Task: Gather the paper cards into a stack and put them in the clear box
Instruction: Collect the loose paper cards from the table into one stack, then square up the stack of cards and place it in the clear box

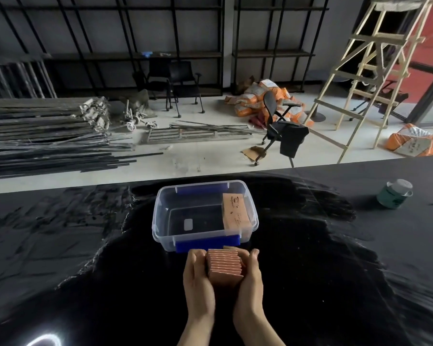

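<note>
**Squaring the cards before the drop**

The left hand [198, 273] pressed flat against the left side of the paper cards [224, 268], fingers closed on them, and the right hand [250, 273] did the same from the right, so the stack was pinched between both palms just above the black worktop [85, 270]. The cards sat fanned, each edge stepped a little from the next. To do this step well, it seemed wise to tap the long edge on the worktop until the steps closed up, keep even pressure from both sides so none slid out, then lift over the near wall of the clear box [160, 221] just beyond.

The cards looked thin, salmon-pink, with pale edges. A similar printed bundle [235, 213] already leaned inside the box at its right end. Blue latches showed on the near and far walls.
</note>
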Demonstrator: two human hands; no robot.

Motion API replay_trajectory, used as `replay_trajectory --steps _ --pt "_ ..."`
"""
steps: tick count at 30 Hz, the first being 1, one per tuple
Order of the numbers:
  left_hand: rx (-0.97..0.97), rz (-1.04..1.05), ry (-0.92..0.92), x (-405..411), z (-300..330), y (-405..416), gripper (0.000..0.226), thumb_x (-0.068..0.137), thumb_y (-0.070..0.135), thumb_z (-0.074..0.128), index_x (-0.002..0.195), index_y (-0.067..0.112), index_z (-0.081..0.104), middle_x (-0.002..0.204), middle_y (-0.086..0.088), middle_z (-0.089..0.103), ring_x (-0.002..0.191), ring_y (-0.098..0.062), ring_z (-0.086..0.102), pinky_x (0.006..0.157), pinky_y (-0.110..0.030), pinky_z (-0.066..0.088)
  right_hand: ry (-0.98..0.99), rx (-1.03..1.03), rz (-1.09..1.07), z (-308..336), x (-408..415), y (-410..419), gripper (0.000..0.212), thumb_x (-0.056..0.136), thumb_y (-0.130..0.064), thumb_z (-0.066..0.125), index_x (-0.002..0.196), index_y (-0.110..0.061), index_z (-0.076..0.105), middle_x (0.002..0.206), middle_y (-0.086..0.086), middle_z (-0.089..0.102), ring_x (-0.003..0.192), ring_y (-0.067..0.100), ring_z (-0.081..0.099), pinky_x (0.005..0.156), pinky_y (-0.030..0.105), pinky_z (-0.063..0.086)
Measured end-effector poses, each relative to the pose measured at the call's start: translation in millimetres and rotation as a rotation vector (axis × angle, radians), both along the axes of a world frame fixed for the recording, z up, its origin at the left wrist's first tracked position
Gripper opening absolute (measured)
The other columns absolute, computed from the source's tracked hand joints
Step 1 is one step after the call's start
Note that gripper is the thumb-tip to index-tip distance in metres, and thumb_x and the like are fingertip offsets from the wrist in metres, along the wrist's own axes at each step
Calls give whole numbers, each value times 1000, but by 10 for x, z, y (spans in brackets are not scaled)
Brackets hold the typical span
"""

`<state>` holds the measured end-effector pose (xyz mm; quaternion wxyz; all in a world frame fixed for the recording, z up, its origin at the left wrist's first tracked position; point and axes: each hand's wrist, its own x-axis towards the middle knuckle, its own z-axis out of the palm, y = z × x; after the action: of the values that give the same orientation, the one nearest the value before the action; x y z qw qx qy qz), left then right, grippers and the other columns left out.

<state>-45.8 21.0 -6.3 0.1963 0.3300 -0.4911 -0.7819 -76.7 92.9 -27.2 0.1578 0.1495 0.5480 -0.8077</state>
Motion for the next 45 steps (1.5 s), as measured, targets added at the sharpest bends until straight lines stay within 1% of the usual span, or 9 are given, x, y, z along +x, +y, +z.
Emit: replay_trajectory --steps 5,10,18,22,27,34,37,39,45 --pt "241 -54 -18 -12 74 32 58 105 41 38 124 -6 65 121 -36 68 117 -54 64 110 -66 45 -24 55 -62 29 -65 -130 64 106 -64 34 102 -15 74 95 15 83 86 29 81 72 38 63" --pt "231 -82 -21 -61 75 -31 51 100 30 41 122 -14 57 120 -43 64 116 -60 61 109 -71 43 -5 55 -45 37 -29 -142 66 107 -62 33 104 -11 75 99 17 82 97 36 79 96 56 60" --pt "159 -63 11 -91 27 13 50 96 30 45 111 -16 56 112 -46 63 109 -63 61 102 -67 50 22 12 -53 -31 -57 -134 73 108 -62 24 76 -32 82 84 7 85 76 18 81 71 30 59" --pt "148 -38 38 -97 -34 2 53 96 35 45 110 -15 58 107 -41 68 89 -50 70 82 -47 59 54 30 -65 -22 -70 -161 77 99 -74 21 82 -29 82 89 10 85 82 24 82 78 37 59" --pt "205 -16 -25 -141 60 20 69 78 40 51 115 -19 56 116 -48 59 108 -61 62 106 -69 46 15 41 -108 2 -82 -174 78 91 -81 22 77 -32 81 84 6 85 75 19 81 77 39 57" --pt "-52 -313 -62 132 4 32 69 80 68 48 110 10 71 108 -20 78 103 -37 75 92 -58 60 -102 73 -227 42 -217 -72 94 103 -72 18 61 -13 78 60 6 79 49 16 75 65 36 52" --pt "-236 -603 29 340 -79 -248 45 80 34 69 124 24 63 116 -10 74 108 -28 73 90 -48 62 -174 54 -305 93 -277 2 90 99 -76 22 60 -20 80 55 2 78 54 25 75 63 36 52" --pt "-520 -712 -2 418 -88 -395 56 74 19 76 126 34 61 119 4 74 115 -17 71 98 -39 58 -290 22 -320 120 -323 3 83 97 -78 29 66 -16 75 59 6 79 68 32 73 65 38 52" --pt "-979 -538 -112 413 71 -576 46 76 50 82 117 45 65 110 28 73 103 9 69 90 -20 57 -206 77 -120 133 -288 -27 68 101 -71 34 88 -20 76 84 12 83 84 33 79 83 45 60"
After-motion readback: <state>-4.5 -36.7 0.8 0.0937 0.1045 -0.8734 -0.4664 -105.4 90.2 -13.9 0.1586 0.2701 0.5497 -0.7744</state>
